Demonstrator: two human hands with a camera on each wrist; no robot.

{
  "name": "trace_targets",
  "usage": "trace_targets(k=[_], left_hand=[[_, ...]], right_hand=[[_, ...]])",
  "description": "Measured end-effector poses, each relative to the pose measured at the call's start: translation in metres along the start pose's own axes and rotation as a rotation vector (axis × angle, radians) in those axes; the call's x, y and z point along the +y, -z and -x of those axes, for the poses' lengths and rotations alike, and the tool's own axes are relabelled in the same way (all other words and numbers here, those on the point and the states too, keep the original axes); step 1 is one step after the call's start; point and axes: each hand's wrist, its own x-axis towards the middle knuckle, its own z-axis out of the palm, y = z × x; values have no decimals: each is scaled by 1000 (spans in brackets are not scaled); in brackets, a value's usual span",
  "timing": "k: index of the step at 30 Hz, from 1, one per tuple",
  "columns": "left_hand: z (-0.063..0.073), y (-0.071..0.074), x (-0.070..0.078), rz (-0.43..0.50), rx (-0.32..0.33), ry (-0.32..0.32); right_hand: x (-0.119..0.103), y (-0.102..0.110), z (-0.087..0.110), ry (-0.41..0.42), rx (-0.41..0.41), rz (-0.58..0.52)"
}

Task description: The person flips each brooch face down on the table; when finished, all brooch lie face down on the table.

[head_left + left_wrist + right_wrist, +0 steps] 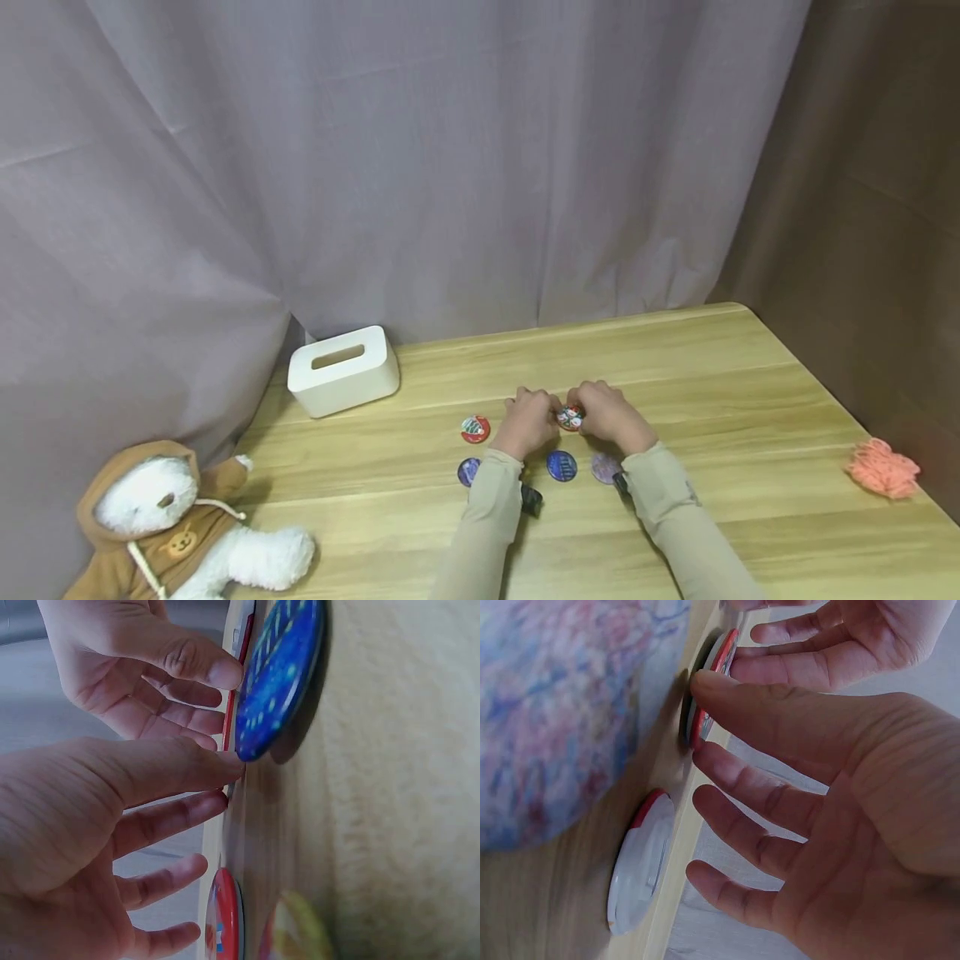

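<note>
A round badge (570, 417) with a red rim and a white, red and green picture lies between my two hands. Thumb and index finger of my left hand (531, 423) pinch its left edge, the other fingers spread away. On its opposite edge, my right hand (609, 414) pinches with thumb and index finger. Nearer me are a blue badge (562, 466) and a pale purple badge (604, 468). Left of the hands lie a red badge with a green tree (475, 429) and a purple badge (468, 472). The right wrist view has another white-and-red badge (641, 862), hidden in the head view.
A white tissue box (343, 372) stands at the table's back left. At the left sits a white teddy bear (172, 525) in a brown hoodie. A bundle of coral yarn (883, 469) lies by the right edge. Grey curtains (480, 167) hang behind the wooden table (750, 400).
</note>
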Motion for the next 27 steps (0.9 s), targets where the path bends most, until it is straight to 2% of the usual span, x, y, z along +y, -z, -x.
trace_targets(k=[6, 13, 21, 27], left_hand=[[0, -4, -3, 17, 14, -1], [3, -2, -7, 27, 12, 32], [0, -1, -5, -38, 37, 5], [-2, 0, -7, -23, 62, -7]], right_hand=[[0, -3, 0, -10, -12, 31], [-1, -5, 1, 11, -25, 25], [0, -2, 1, 16, -26, 11], [1, 5, 2, 39, -50, -39]])
